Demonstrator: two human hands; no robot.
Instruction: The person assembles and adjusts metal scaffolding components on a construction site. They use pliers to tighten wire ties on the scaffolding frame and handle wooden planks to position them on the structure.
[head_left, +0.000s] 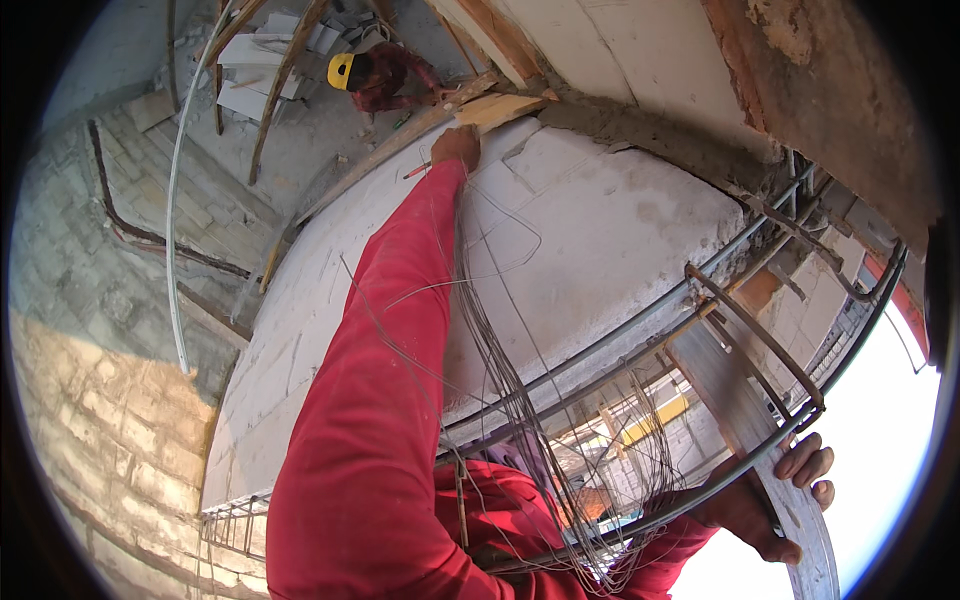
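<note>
My left arm, in a red sleeve, reaches far out along the pale block wall (590,230). At its far end my left hand (456,148) is closed, near a light wooden board (497,111). A thin red pencil (417,171) sticks out from the hand's left side. Thin wires (497,365) run in a loose bundle from beside that wrist to the lower edge; whether the hand holds them is hidden. At lower right my right hand (765,500) grips a long grey plank (735,400), fingers and thumb on opposite sides, beside the steel bars.
Curved steel bars (640,335) with bent stirrups (755,335) run along the wall's right side. A person in a yellow cap (341,71) bends below, at the far side. Wooden poles (283,90) and a pale pipe (172,230) stand at left. A rough concrete surface (850,110) rises at upper right.
</note>
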